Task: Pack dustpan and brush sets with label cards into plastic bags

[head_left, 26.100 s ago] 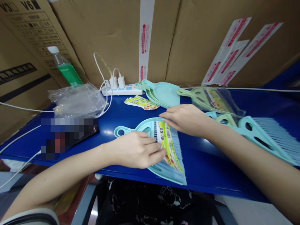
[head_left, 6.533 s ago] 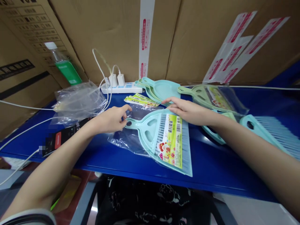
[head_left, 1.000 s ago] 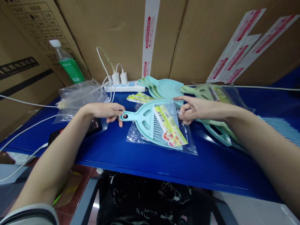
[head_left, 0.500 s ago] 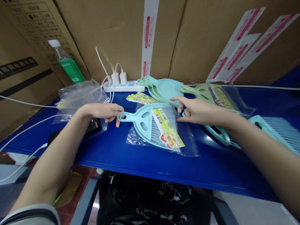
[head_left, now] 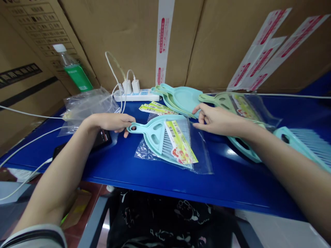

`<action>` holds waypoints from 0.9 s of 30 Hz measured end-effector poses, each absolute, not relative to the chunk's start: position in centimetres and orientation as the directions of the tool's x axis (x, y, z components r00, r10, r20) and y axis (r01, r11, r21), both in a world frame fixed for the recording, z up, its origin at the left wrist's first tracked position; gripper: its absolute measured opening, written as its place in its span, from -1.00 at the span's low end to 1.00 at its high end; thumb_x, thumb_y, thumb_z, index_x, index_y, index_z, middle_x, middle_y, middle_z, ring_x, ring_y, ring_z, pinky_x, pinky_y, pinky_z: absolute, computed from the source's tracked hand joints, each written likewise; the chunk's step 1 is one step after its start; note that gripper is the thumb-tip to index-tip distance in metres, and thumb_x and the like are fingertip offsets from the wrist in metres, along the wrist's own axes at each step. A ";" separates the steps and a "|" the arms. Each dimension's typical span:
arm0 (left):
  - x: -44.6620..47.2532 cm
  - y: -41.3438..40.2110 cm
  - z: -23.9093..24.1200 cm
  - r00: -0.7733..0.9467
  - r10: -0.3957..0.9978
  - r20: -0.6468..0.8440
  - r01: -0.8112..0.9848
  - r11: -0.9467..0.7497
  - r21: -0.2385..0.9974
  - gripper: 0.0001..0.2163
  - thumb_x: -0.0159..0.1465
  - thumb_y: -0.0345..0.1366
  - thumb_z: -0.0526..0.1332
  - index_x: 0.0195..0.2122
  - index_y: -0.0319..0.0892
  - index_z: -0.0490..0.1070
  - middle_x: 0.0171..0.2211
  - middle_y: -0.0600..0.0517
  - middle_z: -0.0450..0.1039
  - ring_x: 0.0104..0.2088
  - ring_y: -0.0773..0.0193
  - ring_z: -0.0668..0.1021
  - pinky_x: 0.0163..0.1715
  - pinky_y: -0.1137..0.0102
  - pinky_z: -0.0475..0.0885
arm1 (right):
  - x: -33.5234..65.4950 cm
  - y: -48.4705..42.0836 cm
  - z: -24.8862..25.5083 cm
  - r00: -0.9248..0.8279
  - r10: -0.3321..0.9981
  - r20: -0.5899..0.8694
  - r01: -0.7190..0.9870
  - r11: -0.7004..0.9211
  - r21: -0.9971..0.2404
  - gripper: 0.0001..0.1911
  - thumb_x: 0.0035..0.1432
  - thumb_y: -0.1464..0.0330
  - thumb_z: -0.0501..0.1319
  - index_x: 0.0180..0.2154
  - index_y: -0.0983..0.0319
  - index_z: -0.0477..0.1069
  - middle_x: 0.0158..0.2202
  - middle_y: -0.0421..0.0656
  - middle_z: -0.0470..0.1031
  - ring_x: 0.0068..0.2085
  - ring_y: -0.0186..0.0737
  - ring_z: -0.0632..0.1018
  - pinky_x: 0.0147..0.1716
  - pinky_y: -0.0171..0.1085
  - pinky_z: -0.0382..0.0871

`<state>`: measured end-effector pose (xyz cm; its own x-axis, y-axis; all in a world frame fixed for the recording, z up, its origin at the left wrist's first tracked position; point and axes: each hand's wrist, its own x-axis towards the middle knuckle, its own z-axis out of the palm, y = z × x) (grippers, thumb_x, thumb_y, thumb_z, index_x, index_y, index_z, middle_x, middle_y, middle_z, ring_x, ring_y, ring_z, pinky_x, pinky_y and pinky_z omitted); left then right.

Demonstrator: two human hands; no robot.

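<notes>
A light-blue dustpan [head_left: 150, 136] with a small broom [head_left: 168, 146] of the same colour on it lies on a clear plastic bag [head_left: 204, 162]. A yellow-green printed card [head_left: 181, 143] rests across the bristles. My left hand [head_left: 116, 123] closes on the end of the dustpan's handle. To the right of the pan hovers my right hand [head_left: 214, 120], thumb and index finger apart with nothing between them, the other fingers curled. Behind that hand are stacked blue and green dustpans [head_left: 187, 98]. More yellow-green cards [head_left: 156, 108] lie beside the stack.
A green dustpan set in a bag [head_left: 243, 105] and a blue broom [head_left: 310, 144] lie to the right. At the left are clear bags [head_left: 88, 103], a dark phone-like device [head_left: 102, 137], a power strip [head_left: 139, 95] and a green-labelled bottle [head_left: 77, 75]. Cardboard boxes [head_left: 124, 34] stand behind.
The dustpan, with its broom, card and bag, has shifted slightly left along with my left hand. My right hand's fingers have come away from the bag's right side.
</notes>
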<state>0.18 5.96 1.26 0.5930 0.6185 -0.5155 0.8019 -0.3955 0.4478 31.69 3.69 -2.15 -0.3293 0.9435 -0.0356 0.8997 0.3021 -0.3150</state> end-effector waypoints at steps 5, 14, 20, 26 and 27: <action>0.2 5.9 1.3 0.580 0.630 -0.516 0.812 -0.400 0.424 -0.75 0.35 -0.23 -0.11 -0.44 -0.15 0.19 -0.51 0.07 0.41 -0.60 0.40 0.31 -0.57 0.50 0.21 | 31.6 3.8 -2.3 -0.303 0.952 0.035 0.913 0.301 -0.274 -0.78 -0.01 0.38 0.09 -0.24 0.18 0.27 -0.55 -0.25 0.41 -0.51 -0.23 0.42 -0.47 -0.27 0.21; 0.5 5.8 1.3 0.560 0.682 -0.471 0.828 -0.459 0.321 -0.72 0.34 -0.24 -0.12 -0.48 -0.15 0.22 -0.54 0.08 0.39 -0.51 0.35 0.41 -0.43 0.48 0.30 | 31.2 3.3 -0.8 -0.295 0.946 -0.135 0.934 0.256 -0.249 -0.90 -0.03 0.42 0.07 -0.44 0.15 0.34 -0.70 -0.32 0.26 -0.60 -0.30 0.34 -0.50 -0.29 0.19; 1.2 5.7 1.0 0.429 0.823 -0.372 0.901 -0.418 0.115 -0.74 0.30 -0.28 -0.09 -0.46 -0.14 0.29 -0.54 0.09 0.43 -0.47 0.32 0.48 -0.37 0.46 0.33 | 31.1 3.0 -0.5 -0.284 0.946 -0.154 0.957 0.271 -0.100 -0.82 -0.01 0.37 0.11 -0.62 0.15 0.28 -0.69 -0.25 0.29 -0.58 -0.28 0.35 -0.51 -0.26 0.15; 3.1 3.9 0.5 0.155 0.988 -0.006 0.968 -0.153 -0.197 -0.78 0.28 -0.25 0.02 -0.18 -0.14 0.41 -0.44 -0.04 0.49 -0.30 0.08 0.55 -0.33 0.34 0.38 | 30.9 2.8 -0.2 -0.251 0.961 -0.115 0.967 0.244 -0.067 -0.86 0.07 0.38 0.06 -0.47 0.16 0.36 -0.58 -0.19 0.36 -0.52 -0.24 0.37 -0.48 -0.25 0.16; 3.4 3.6 0.4 0.165 0.986 0.012 0.968 -0.160 -0.194 -0.76 0.29 -0.25 0.00 -0.14 -0.15 0.40 -0.45 -0.05 0.49 -0.29 0.06 0.55 -0.32 0.32 0.39 | 31.0 2.9 -0.4 -0.309 0.947 -0.092 0.948 0.299 -0.111 -0.83 0.11 0.34 0.04 -0.39 0.17 0.39 -0.55 -0.18 0.40 -0.49 -0.23 0.39 -0.46 -0.25 0.19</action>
